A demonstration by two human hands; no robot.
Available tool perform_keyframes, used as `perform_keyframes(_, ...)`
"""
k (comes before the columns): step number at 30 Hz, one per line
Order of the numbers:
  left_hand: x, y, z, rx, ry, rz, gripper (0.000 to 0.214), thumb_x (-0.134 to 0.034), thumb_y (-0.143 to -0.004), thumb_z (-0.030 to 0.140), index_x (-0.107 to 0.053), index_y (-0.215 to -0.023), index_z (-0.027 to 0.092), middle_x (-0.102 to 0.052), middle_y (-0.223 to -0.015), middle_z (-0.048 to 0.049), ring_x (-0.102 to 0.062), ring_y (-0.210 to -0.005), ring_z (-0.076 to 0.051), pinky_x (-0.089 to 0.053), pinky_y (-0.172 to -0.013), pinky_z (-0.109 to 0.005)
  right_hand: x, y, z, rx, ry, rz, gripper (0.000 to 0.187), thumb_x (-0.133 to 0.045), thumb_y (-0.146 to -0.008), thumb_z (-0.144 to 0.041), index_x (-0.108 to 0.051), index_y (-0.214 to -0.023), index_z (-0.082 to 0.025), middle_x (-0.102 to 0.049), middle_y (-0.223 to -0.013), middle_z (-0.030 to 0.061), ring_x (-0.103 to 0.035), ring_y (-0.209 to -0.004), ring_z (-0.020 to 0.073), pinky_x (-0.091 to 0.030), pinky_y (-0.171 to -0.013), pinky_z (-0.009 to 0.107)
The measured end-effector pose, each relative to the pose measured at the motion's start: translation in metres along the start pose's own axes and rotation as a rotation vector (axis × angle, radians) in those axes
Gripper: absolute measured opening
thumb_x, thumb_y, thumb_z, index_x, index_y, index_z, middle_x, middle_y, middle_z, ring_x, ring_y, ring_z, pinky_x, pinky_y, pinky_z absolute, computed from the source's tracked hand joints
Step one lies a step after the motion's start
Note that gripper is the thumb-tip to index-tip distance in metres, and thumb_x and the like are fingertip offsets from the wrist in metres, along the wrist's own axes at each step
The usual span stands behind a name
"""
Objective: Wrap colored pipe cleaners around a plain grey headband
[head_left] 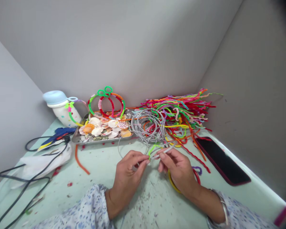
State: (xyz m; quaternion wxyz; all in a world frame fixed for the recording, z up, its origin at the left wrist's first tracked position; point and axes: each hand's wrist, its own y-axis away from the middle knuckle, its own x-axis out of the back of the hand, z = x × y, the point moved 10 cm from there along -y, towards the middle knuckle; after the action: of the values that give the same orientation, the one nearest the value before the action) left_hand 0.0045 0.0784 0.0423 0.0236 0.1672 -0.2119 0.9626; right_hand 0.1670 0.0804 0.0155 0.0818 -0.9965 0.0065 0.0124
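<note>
My left hand (131, 178) has thumb and fingertips pinched tight on the end of a bright green fuzzy stem (151, 150), which sits just toward 12 o'clock from my fingertips, above the tabletop (97, 168). My right hand (181, 170) is curled, thumb pressed on a slim grey piece (168, 149) that looks like a blade, though I can't tell for sure. Its near end lies so close to my left fingertips that, if it is sharp, a slip of my thumb could nick them. My hold on the stem is small, so a tug could pull it free or strip its fuzz. The wire coil (147, 132) lies at 12 o'clock, with a loose strand bowing round toward 10; were my left hand to catch that, the coil could drag, perhaps jostling the shell tray (102, 142) at 10 o'clock.
</note>
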Motion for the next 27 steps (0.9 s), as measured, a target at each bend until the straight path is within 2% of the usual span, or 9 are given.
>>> perform_keyframes(10,-0.006,0.001,-0.001,-0.005,-0.004,-0.051,0.016,-0.067,-0.084,0.017,-0.079,-0.092,0.024,-0.07,-0.086,-0.0068,-0.063,-0.076,-0.018,-0.048,-0.068,-0.026,0.001,0.0,0.004,-0.024,0.0,-0.006,0.023,-0.062,-0.09,-0.041,-0.064,-0.087,-0.018,-0.06,-0.051,-0.0038,-0.052,-0.046,0.0108,-0.041,-0.048,0.022)
perform_keyframes(22,-0.014,0.003,0.005,-0.09,-0.118,-0.121,0.012,-0.059,-0.089,0.015,-0.071,-0.092,0.018,-0.067,-0.086,-0.0052,-0.063,-0.081,-0.016,-0.048,-0.074,-0.025,-0.001,-0.001,0.001,-0.021,0.074,-0.019,0.024,-0.06,-0.09,-0.041,-0.065,-0.086,-0.018,-0.05,-0.045,-0.0075,-0.047,-0.04,0.0079,-0.039,-0.045,0.02)
perform_keyframes(27,-0.019,0.004,0.004,-0.046,-0.134,-0.186,0.012,-0.054,-0.092,0.014,-0.065,-0.093,0.018,-0.064,-0.088,-0.0038,-0.06,-0.082,-0.016,-0.046,-0.075,-0.026,-0.001,0.001,0.004,-0.034,0.079,-0.028,0.023,-0.06,-0.09,-0.041,-0.065,-0.085,-0.018,-0.047,-0.046,-0.008,-0.043,-0.039,0.0077,-0.035,-0.041,0.019)
